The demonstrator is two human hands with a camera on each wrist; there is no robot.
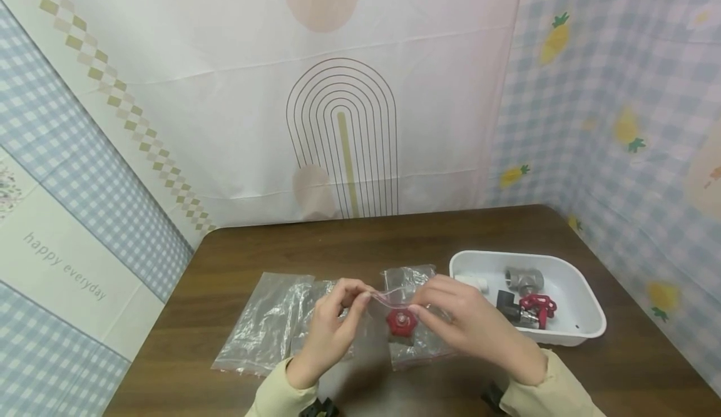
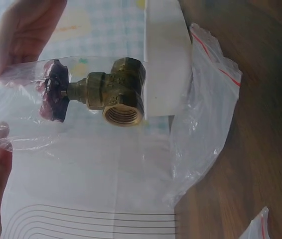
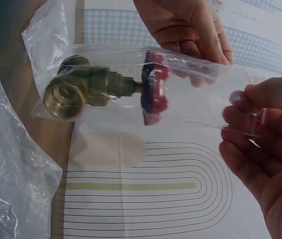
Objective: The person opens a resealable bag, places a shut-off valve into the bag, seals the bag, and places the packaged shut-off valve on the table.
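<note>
Between my two hands hangs a clear zip bag (image 1: 388, 298) with a brass gate valve (image 3: 98, 84) inside it. The valve's red handwheel (image 1: 402, 321) faces the bag's mouth, and the brass body lies toward the bottom. My left hand (image 1: 332, 323) pinches one end of the bag's top edge between thumb and fingers. At the other end of that edge, my right hand (image 1: 467, 317) pinches it too. Both hands also show in the right wrist view, the left (image 3: 191, 30) above and the right (image 3: 275, 144) at the right. The bag is raised off the table.
Flat zip bags (image 1: 265, 323) lie at the left of the wooden table (image 1: 338, 248), and another bag (image 1: 411, 276) lies behind the held one. A white tray (image 1: 582, 304) at the right holds a metal fitting (image 1: 524, 279), a red-handled valve (image 1: 539, 307) and a white piece (image 1: 473, 282).
</note>
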